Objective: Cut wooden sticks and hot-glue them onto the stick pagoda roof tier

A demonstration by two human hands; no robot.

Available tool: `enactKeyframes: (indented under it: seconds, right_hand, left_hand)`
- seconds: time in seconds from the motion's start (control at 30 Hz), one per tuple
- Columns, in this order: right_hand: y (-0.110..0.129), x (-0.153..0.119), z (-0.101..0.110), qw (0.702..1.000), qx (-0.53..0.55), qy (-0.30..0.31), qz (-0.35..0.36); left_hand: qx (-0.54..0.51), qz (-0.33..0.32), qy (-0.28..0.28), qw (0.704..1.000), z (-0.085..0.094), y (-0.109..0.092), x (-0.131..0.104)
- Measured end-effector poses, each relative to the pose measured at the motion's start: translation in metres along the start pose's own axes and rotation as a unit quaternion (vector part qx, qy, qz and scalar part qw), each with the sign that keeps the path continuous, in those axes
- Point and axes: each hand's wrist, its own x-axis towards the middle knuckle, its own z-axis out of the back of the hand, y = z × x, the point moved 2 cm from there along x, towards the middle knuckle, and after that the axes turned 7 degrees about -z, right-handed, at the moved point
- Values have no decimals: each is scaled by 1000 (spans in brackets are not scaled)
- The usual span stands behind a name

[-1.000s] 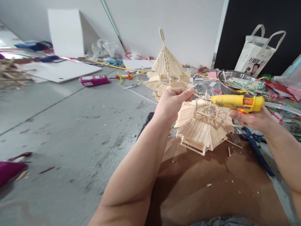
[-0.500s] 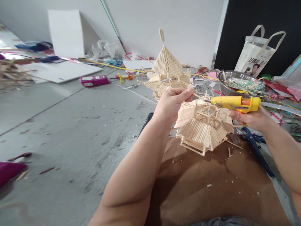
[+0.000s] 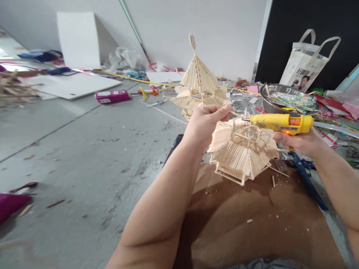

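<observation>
Pinched in my left hand point(image 3: 207, 121) is a thin wooden stick point(image 3: 235, 113), held out to the right. My right hand point(image 3: 301, 142) grips a yellow hot glue gun point(image 3: 280, 122), a small orange light glowing on it. The gun's nozzle is close to the stick's far end; whether they touch I cannot tell. Below both hands sits a many-sided roof section point(image 3: 243, 158) built from wooden sticks, with an open frame in its middle. Behind my left hand stands a pointed wooden stick tower point(image 3: 199, 78), its lower part partly hidden.
Brown paper point(image 3: 252, 231) with wood crumbs spreads in front of me. Blue-handled pliers point(image 3: 305, 179) lie at its right. Farther back are a metal bowl point(image 3: 265, 98) of sticks, a white bag point(image 3: 297, 61), and a purple device point(image 3: 113, 96). Scraps and cords litter the floor.
The glue gun's nozzle has shifted slightly left along the stick. My left hand and the wooden structures look unmoved.
</observation>
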Motion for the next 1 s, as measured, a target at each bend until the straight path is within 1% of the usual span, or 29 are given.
enactKeyframes:
  seconds: [0.1, 0.23, 0.43, 0.57, 0.73, 0.83, 1.0]
  right_hand:
    - [1, 0, 0, 1000, 3, -5, -9]
    - [2, 1, 1, 1000, 11, -22, 9]
    - [-4, 1, 2, 999, -25, -19, -19]
    - [0, 2, 1, 997, -64, -32, 6]
    - [7, 1, -1, 998, -44, -36, 32]
    - [5, 0, 0, 999, -39, -27, 24]
    - [-2, 0, 0, 1000, 1, -2, -14]
  left_hand:
    - [3, -3, 5, 1000, 1, 2, 0]
    - [13, 1, 8, 1000, 2, 4, 1]
    - [-19, 1, 17, 1000, 0, 3, 1]
    - [-23, 6, 15, 1000, -1, 1, 0]
    - [-15, 7, 16, 1000, -1, 0, 0]
    - [-10, 8, 12, 1000, -1, -1, 0]
    - [-11, 14, 2, 1000, -1, -1, 0]
